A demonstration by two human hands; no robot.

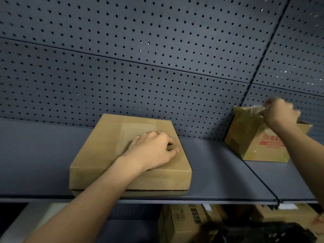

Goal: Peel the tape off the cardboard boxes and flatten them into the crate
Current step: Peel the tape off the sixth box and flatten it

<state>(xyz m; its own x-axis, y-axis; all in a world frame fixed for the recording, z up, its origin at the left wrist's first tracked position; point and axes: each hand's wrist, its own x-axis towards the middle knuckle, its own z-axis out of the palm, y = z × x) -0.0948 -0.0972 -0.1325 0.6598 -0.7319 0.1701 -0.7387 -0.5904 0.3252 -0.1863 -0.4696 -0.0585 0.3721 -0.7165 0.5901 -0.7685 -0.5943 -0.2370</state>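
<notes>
Left hand (154, 151), fingers curled, rests on closed box (105, 148) — right hand (278, 113) pinches tape (254, 111) over open box (263, 151), far right.

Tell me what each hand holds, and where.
The right hand grips the crumpled clear tape by one end, above the printed box. The left hand rests curled on the flat box, holding nothing.

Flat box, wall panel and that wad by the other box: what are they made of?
Flat box: matte brown corrugated cardboard; fluting shows along its front edge. Wall panel: probably painted metal, dark grey, evenly perforated. Wad: seemingly clear glossy plastic tape, crumpled, blurred.
</notes>
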